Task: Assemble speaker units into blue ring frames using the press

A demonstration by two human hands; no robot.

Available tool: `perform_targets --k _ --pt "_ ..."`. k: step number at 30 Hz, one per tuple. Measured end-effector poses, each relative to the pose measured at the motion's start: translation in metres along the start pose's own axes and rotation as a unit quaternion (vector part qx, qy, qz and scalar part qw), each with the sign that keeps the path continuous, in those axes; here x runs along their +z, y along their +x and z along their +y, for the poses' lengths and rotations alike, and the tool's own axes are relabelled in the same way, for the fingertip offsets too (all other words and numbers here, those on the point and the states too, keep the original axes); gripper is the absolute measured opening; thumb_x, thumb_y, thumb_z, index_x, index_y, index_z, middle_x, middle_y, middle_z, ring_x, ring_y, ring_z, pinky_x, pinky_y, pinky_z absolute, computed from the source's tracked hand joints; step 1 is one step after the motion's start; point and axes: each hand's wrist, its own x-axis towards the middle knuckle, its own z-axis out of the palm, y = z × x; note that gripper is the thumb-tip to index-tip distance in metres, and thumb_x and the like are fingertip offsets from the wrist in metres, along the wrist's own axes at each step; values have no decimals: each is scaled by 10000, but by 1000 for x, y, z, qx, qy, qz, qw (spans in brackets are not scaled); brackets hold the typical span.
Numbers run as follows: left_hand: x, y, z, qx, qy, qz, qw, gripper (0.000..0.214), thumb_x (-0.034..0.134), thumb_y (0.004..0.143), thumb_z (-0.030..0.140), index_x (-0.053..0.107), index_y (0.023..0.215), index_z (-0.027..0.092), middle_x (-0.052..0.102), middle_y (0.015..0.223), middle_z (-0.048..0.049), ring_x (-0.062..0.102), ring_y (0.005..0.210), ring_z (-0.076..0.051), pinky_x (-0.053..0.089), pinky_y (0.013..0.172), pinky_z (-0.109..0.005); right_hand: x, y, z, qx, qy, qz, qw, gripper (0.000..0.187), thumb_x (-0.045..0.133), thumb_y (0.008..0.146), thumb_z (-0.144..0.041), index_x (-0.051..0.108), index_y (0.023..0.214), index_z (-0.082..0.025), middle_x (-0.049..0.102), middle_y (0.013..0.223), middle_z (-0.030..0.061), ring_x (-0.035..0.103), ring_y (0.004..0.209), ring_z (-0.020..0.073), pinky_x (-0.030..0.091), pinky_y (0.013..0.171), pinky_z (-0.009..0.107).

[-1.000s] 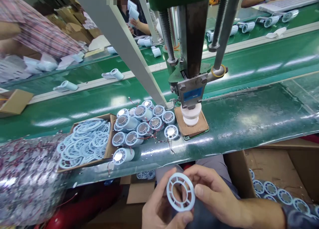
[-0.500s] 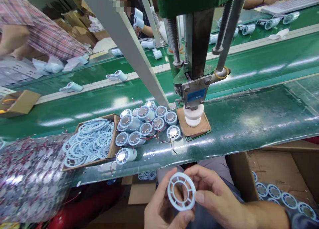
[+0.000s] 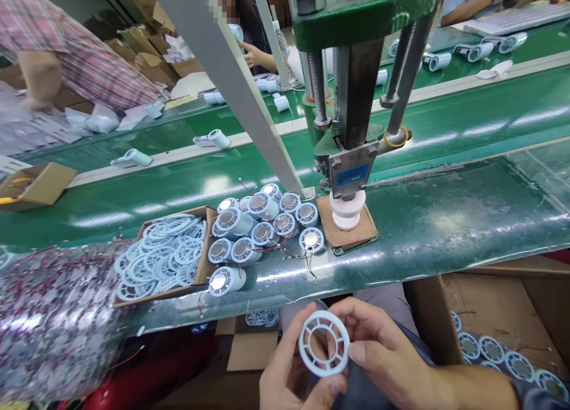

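A light blue plastic spoked ring (image 3: 327, 371) is held in front of my body, its face tilted up toward me. My left hand (image 3: 285, 362) grips it from the left and below, fingers curled behind it. My right hand (image 3: 387, 353) pinches its right edge with thumb and fingers. Fingers show through the ring's open centre. On the bench beyond stands a cluster of light blue cylinders (image 3: 262, 235) with silver discs and thin red and black wires. To their left, a cardboard tray (image 3: 205, 255) holds a heap of similar light blue rings (image 3: 162, 252).
A green press (image 3: 351, 166) with a white plunger stands over a cardboard pad (image 3: 332, 235). Wired parts under plastic (image 3: 53, 315) lie at left. An open carton (image 3: 490, 297) at lower right holds capped cylinders. Across the green conveyor (image 3: 178, 190), other people work beside camera-like housings.
The view has shifted slightly. Both hands keep the ring in nearly the same hold and place. Across the line, a person's hand with a light blue part has moved.
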Motion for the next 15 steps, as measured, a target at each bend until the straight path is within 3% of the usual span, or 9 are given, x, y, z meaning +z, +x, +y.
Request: perform_targets --k 2,4,5,7,9,11,15 --pt "0 2 -7 0 -8 -4 1000 771 885 684 507 651 1331 160 783 1048 -119 760 897 -300 639 754 -320 -7 3 -1 18 -46 -3 999 349 714 868 -410 667 1129 -182 696 921 56 647 785 147 556 730 267" --pt "-4 7 -22 -7 -6 -28 1000 777 880 691 463 625 1360 158 757 1161 -133 738 1009 -312 616 862 -346 -22 6 -3 24 -161 26 986 362 672 889 -419 664 1172 -194 699 937 65 662 824 169 568 760 293" --pt "-8 10 -34 -18 9 -39 999 765 883 682 423 628 1357 167 745 1203 -129 723 1054 -313 595 918 -357 -32 8 -4 15 -242 57 968 359 659 893 -418 669 1175 -196 699 939 70 665 826 174 572 767 300" --pt "-23 19 -67 -57 61 -32 996 689 883 662 326 668 1301 184 744 1216 -108 705 1089 -304 551 993 -372 -58 13 -7 -22 -398 132 907 349 655 882 -423 690 1140 -190 704 929 81 667 798 178 582 759 304" --pt "-45 30 -105 -98 114 45 988 528 857 690 263 718 1190 167 765 1136 -103 704 1060 -299 535 1008 -397 -83 20 -11 -60 -492 186 848 344 652 866 -439 706 1083 -178 714 907 92 674 758 179 593 731 296" --pt "-72 44 -143 -122 138 138 973 384 794 798 262 706 1149 132 751 1108 -120 685 1078 -299 506 1033 -464 -100 27 -14 -82 -540 202 813 350 626 869 -451 708 1063 -171 724 878 95 678 707 174 600 688 281" --pt "-119 79 -188 -145 136 281 939 305 663 965 327 636 1212 151 658 1245 -99 650 1125 -262 537 981 -502 -100 47 -14 -143 -618 160 756 311 576 889 -430 719 1004 -179 746 850 86 701 674 174 607 656 265"
